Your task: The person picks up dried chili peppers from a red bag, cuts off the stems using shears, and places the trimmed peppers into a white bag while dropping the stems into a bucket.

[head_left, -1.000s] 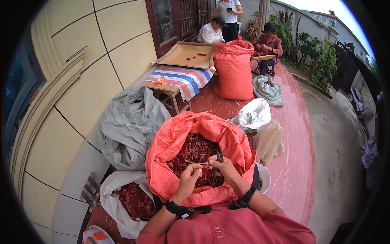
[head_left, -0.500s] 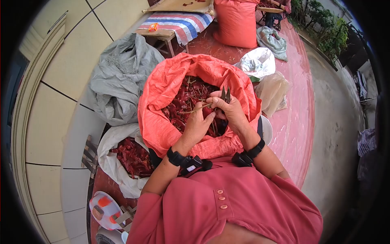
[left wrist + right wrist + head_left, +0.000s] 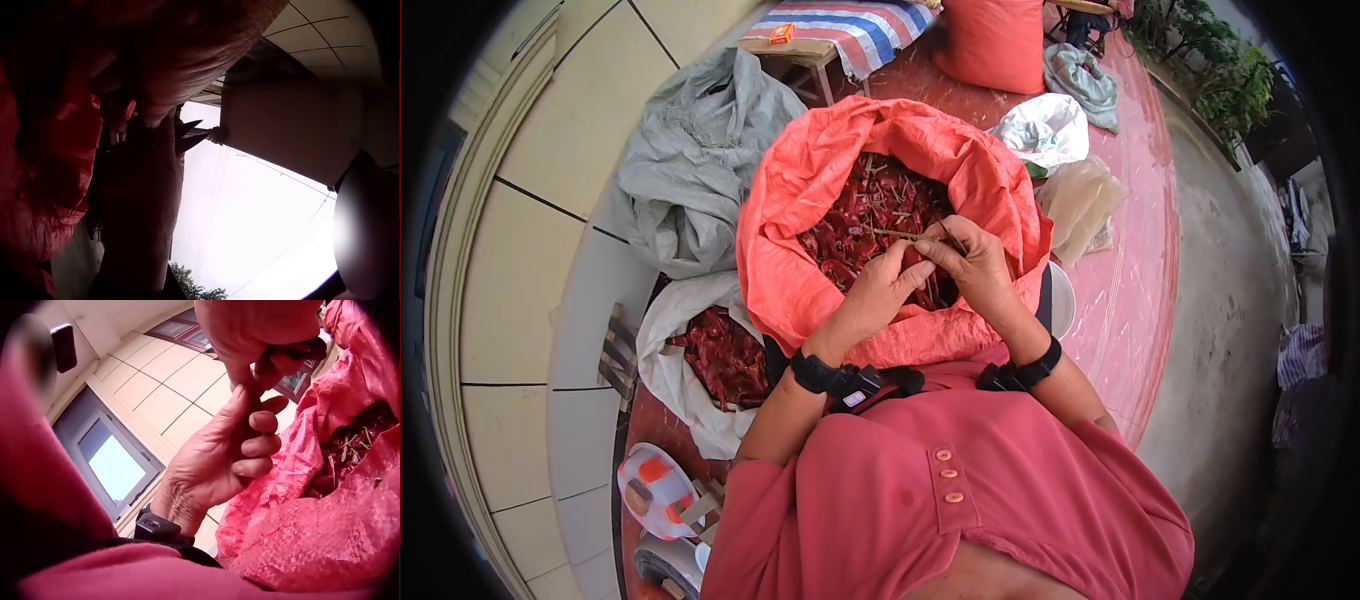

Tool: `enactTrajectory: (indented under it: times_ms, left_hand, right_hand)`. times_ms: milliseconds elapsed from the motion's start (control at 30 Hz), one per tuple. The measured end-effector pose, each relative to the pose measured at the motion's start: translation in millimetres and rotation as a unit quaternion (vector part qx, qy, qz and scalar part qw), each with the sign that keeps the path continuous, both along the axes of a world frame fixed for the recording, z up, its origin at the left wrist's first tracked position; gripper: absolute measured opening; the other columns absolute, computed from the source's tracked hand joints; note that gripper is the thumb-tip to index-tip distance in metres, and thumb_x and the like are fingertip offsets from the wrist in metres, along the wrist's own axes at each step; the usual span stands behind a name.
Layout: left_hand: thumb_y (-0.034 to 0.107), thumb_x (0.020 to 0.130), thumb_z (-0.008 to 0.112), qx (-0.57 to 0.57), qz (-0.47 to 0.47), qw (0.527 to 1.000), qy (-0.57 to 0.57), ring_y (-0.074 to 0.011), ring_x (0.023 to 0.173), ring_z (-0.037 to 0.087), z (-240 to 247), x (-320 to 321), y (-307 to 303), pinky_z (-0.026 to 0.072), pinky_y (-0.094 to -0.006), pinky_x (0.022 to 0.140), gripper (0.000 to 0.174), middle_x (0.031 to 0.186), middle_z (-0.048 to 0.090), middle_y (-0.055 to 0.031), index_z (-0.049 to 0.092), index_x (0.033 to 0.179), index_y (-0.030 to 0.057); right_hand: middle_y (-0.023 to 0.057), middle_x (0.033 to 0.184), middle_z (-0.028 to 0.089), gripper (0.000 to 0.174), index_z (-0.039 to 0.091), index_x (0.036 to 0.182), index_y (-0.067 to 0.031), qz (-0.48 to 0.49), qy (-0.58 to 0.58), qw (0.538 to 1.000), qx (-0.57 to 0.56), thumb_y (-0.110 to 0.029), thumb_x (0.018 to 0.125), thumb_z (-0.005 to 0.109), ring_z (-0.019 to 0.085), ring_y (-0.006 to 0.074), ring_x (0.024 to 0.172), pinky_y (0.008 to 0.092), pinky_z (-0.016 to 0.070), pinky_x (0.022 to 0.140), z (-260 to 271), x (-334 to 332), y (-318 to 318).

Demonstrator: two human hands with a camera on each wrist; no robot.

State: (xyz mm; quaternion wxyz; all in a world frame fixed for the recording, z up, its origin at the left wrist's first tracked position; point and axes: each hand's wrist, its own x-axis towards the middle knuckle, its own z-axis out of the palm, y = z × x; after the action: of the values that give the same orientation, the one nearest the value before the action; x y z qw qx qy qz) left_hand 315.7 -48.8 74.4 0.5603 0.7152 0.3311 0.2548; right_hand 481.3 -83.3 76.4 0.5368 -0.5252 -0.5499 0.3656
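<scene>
Both hands meet over a wide orange-red woven sack (image 3: 788,205) of dried red chilies (image 3: 845,235) with pale stems. My left hand (image 3: 882,295) pinches a dried red chili (image 3: 912,256) between thumb and fingers. A thin stem (image 3: 896,234) sticks out above the fingertips. My right hand (image 3: 978,262) holds small scissors, its fingertips right at the left hand's fingers. Two pointed scissor blades (image 3: 192,142) show spread apart past the right hand in the left wrist view; their handles are hidden in the palm. The right wrist view shows the left hand's fingers curled.
A white sack (image 3: 662,355) of chilies lies at the near left, a grey sack (image 3: 700,170) behind it. A white bowl (image 3: 1062,300) and a clear plastic bag (image 3: 1080,205) stand on the right. At the back are a cloth-covered bench (image 3: 850,35) and a full orange-red sack (image 3: 992,45).
The head view has tipped downward, so the people at the back have left the frame. The scissors, earlier pointing up beside the right hand, have turned and are mostly hidden behind it.
</scene>
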Motion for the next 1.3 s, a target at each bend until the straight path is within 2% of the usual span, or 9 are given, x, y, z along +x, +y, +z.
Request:
enactTrajectory:
  times_ms: [100,167,267,567,700,933,1100,1200,1300]
  left_hand:
    - [0.031,0.097,0.051,-0.049,-0.035,0.998,0.002,-0.0292,0.07,0.064,0.0,-4.0,3.8,0.048,-0.0358,0.061,0.034,0.072,0.062,-0.0154,0.053,0.103,-0.0033]
    - [0.03,0.097,0.052,-0.062,-0.061,0.996,0.002,-0.0275,0.06,0.063,-5.2,-5.8,3.2,0.0462,-0.0345,0.054,0.033,0.063,0.06,-0.0124,0.054,0.099,-0.0035]
    - [0.026,0.097,0.053,0.028,-0.024,0.994,0.1,-0.0301,0.055,0.06,-2.7,-4.9,-7.3,0.0453,-0.0366,0.051,0.029,0.059,0.058,-0.0118,0.055,0.097,-0.003]
    - [0.02,0.093,0.058,0.458,0.01,0.882,0.114,-0.0342,0.062,0.062,-37.2,-4.9,-8.1,0.0475,-0.0421,0.052,0.021,0.067,0.058,-0.0169,0.052,0.09,-0.0002]
    - [0.019,0.092,0.057,0.298,0.007,0.949,0.099,-0.0389,0.067,0.062,-21.1,-5.8,-13.1,0.0472,-0.044,0.054,0.02,0.074,0.059,-0.0203,0.053,0.093,-0.0003]
    - [0.021,0.094,0.055,0.166,0.062,0.976,0.128,-0.0425,0.072,0.061,-25.1,-4.2,-12.0,0.0479,-0.0484,0.059,0.023,0.074,0.061,-0.0238,0.054,0.095,-0.0027]
    - [0.025,0.095,0.053,0.166,0.121,0.955,0.212,-0.0429,0.072,0.061,-57.0,-6.4,-3.0,0.0473,-0.0482,0.061,0.027,0.073,0.061,-0.0232,0.054,0.094,-0.0022]
    - [0.03,0.096,0.053,0.144,0.102,0.976,0.127,-0.0411,0.076,0.06,-37.7,-6.0,-13.3,0.0472,-0.0461,0.067,0.031,0.079,0.061,-0.022,0.053,0.096,-0.0007]
    - [0.03,0.095,0.055,0.183,0.094,0.977,0.046,-0.0331,0.088,0.058,-31.4,-6.5,-12.2,0.0458,-0.0408,0.078,0.028,0.092,0.059,-0.0169,0.051,0.101,0.0027]
  right_hand:
    - [0.003,0.077,0.058,0.008,0.065,0.086,-0.0048,-0.015,-0.16,0.982,0.094,-0.01,0.083,0.071,0.055,0.0095,0.073,0.0267,0.0453,0.06,14.9,-1.8,-5.0]
    - [0.0011,0.075,0.059,0.008,0.064,0.086,-0.0049,-0.012,-0.353,0.912,0.209,-0.011,0.085,0.069,0.054,0.0075,0.07,0.0257,0.0443,0.057,23.7,1.1,-8.0]
    - [-0.0026,0.071,0.058,0.008,0.062,0.085,-0.0063,0.035,0.075,0.994,-0.066,-0.012,0.089,0.066,0.051,0.0037,0.064,0.0227,0.0414,0.052,18.2,-8.8,-13.1]
    - [-0.0039,0.065,0.052,0.016,0.058,0.082,-0.009,0.035,0.256,0.947,-0.193,-0.02,0.09,0.067,0.04,0.0023,0.054,0.0179,0.0301,0.048,13.6,-8.7,-12.9]
    - [-0.0032,0.065,0.052,0.017,0.058,0.081,-0.0101,0.061,0.321,0.916,-0.23,-0.022,0.09,0.067,0.04,0.0025,0.054,0.018,0.03,0.048,2.3,-4.3,-11.5]
    - [0.0012,0.073,0.058,0.011,0.06,0.086,-0.0041,0.02,0.055,0.998,-0.003,-0.011,0.086,0.069,0.056,0.0122,0.065,0.0247,0.0446,0.055,0.2,-15.9,-17.8]
    - [0.0072,0.084,0.06,0.013,0.062,0.088,-0.0035,-0.004,-0.25,0.936,0.247,-0.008,0.081,0.072,0.059,0.0225,0.069,0.0295,0.049,0.063,23.6,-16.4,-25.6]
    - [0.0069,0.079,0.059,0.011,0.063,0.087,-0.0031,-0.037,-0.123,0.985,0.114,-0.008,0.082,0.071,0.058,0.0199,0.067,0.0289,0.0472,0.061,42.9,-7.0,-34.6]
    - [0.0074,0.074,0.056,0.01,0.063,0.088,-0.0029,-0.146,-0.169,0.97,0.092,-0.009,0.085,0.07,0.054,0.0178,0.064,0.0273,0.0431,0.058,41.3,21.4,-50.5]
